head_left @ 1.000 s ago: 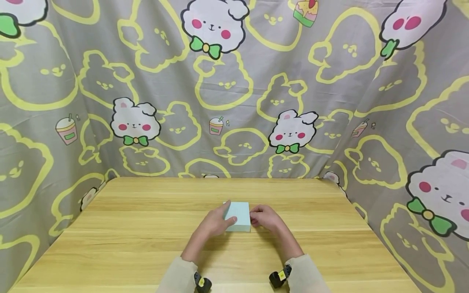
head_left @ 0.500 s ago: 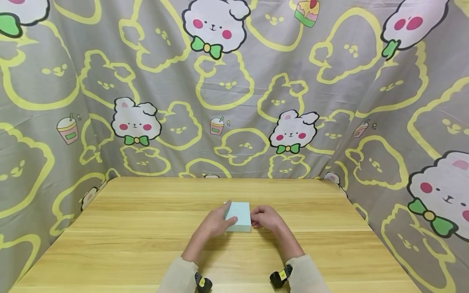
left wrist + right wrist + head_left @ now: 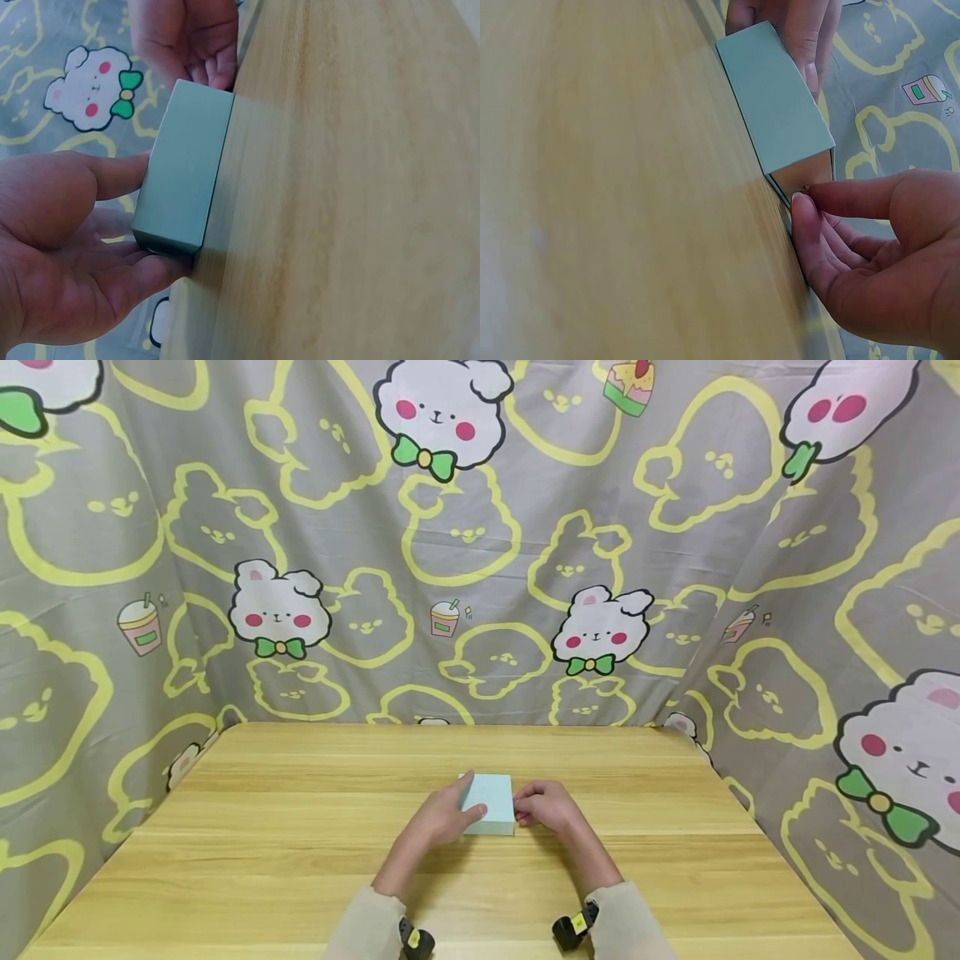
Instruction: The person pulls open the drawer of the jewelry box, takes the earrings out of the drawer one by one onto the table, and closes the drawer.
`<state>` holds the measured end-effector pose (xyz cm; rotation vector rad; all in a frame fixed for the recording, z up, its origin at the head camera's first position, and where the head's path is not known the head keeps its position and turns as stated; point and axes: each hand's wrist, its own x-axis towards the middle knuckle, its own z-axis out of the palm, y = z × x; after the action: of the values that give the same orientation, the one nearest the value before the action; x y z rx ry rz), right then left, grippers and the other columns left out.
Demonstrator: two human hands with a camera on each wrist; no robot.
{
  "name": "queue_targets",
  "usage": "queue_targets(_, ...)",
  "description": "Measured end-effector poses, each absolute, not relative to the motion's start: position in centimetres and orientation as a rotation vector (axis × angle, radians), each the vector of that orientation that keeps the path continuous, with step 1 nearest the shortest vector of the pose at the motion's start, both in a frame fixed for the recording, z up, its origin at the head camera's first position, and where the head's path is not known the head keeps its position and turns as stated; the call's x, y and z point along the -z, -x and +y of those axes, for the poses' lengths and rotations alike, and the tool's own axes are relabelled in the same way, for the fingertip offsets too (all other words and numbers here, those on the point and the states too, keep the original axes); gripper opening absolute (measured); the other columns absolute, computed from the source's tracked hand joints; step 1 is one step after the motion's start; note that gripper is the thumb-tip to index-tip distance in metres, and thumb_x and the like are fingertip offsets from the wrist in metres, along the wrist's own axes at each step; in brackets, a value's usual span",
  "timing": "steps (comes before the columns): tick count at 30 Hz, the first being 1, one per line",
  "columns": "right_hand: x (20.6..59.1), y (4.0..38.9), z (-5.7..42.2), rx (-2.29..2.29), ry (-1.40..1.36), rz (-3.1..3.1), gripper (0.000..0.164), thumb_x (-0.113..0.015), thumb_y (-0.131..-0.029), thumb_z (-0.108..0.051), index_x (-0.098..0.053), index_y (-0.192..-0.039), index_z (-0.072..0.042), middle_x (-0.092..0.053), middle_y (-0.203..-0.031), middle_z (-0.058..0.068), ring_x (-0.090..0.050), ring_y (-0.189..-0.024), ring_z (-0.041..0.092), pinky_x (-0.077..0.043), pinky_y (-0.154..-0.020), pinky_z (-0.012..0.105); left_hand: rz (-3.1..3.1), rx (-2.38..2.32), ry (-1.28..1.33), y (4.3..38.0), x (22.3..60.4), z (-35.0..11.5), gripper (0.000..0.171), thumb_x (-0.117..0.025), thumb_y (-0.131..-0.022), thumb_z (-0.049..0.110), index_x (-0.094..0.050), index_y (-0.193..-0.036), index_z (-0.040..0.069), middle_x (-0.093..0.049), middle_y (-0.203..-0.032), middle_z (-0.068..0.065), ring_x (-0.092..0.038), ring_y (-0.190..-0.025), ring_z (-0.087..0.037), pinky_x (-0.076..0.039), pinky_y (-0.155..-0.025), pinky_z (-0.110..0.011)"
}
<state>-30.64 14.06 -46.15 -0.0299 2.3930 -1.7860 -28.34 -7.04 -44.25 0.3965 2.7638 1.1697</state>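
Observation:
A pale mint cardboard drawer box [image 3: 492,795] lies on the table. My left hand [image 3: 441,814] grips its left side, with the thumb laid over the top face and the other fingers around the far side and end. At the opposite end, my right hand [image 3: 546,806] pinches a tiny pull [image 3: 806,188] between thumb and forefinger; most of it is hidden by the fingertips. In the right wrist view, the brown inner end [image 3: 791,174] of the box shows inside the mint sleeve. The left wrist view shows the plain mint side [image 3: 184,161] of the box.
The wooden table [image 3: 300,768] spreads around both hands. A grey curtain [image 3: 345,610] with yellow outlines and white bunnies hangs behind the table and along both sides. Black wrist cameras [image 3: 417,941] sit at both cuffs.

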Motion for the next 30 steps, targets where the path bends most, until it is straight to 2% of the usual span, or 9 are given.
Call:
queue_targets(14,46.2,30.7,14.5,1.826,0.026,2.350,0.010,-0.062,-0.093,0.004,-0.066,-0.097,0.013,-0.068,-0.083,0.015,-0.065,-0.069,0.016,-0.062,-0.066,0.029,2.768,-1.158,-0.391,28.3,44.1,-7.1,0.070,-0.063,-0.101,0.031,-0.032,-0.158,0.004,-0.042,-0.157,-0.024,-0.039,-0.145,-0.045,-0.034,-0.118,-0.059)
queue_targets(24,45.9,30.5,15.5,1.838,0.011,2.335,0.012,-0.062,-0.092,0.005,-0.065,-0.099,0.015,-0.067,-0.083,0.015,-0.065,-0.069,0.017,-0.062,-0.068,0.032,2.756,-1.168,-0.393,28.1,44.0,-7.0,0.071,-0.063,-0.102,0.031,-0.031,-0.159,0.003,-0.040,-0.158,-0.023,-0.038,-0.146,-0.045,-0.034,-0.118,-0.060)
queue_targets(30,46.2,30.9,16.4,1.820,0.026,2.327,0.013,-0.061,-0.091,0.006,-0.064,-0.100,0.016,-0.066,-0.080,0.012,-0.065,-0.067,0.016,-0.062,-0.067,0.029,2.755,-1.166,-0.399,28.2,44.1,-7.1,0.071,-0.063,-0.102,0.031,-0.031,-0.159,0.004,-0.040,-0.158,-0.023,-0.038,-0.146,-0.045,-0.034,-0.118,-0.060)
